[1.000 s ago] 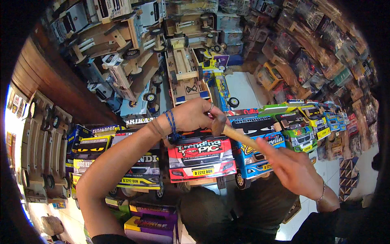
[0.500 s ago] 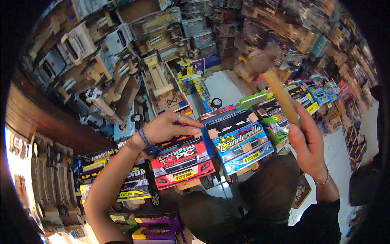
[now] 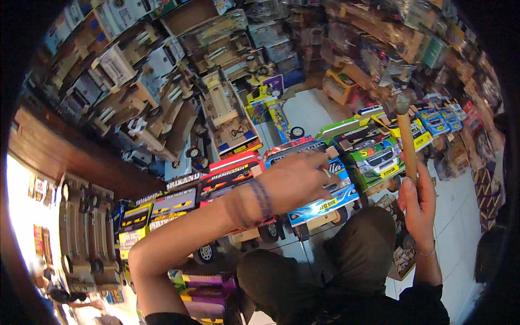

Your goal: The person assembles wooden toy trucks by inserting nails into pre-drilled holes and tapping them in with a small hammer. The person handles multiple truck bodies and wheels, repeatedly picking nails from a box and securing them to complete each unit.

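My left hand (image 3: 300, 181) reaches across the front of a blue toy truck (image 3: 324, 210), covering much of its windscreen and nose. Its fingers are apart and slightly blurred, close to a small wooden block (image 3: 331, 153) on the truck; whether they touch it I cannot tell. Raised at the right, my right hand (image 3: 419, 203) is wrapped around the wooden handle of a hammer (image 3: 407, 143), head up. A red toy truck (image 3: 230, 181) stands partly behind my left forearm. On the other side is a green toy truck (image 3: 379, 157).
Yellow and grey toy trucks (image 3: 172, 206) continue the row leftward. An unpainted wooden truck body (image 3: 222, 103) lies beyond. Stacked toy trucks (image 3: 122, 70) fill the far side. Purple toy trucks (image 3: 208, 295) sit near my knees (image 3: 363, 249). Another person's arm (image 3: 86, 305) shows at lower left.
My left hand has moved right, from between the red and blue trucks onto the blue truck's front. The hammer, blurred and tilted before, is now more upright and farther right.
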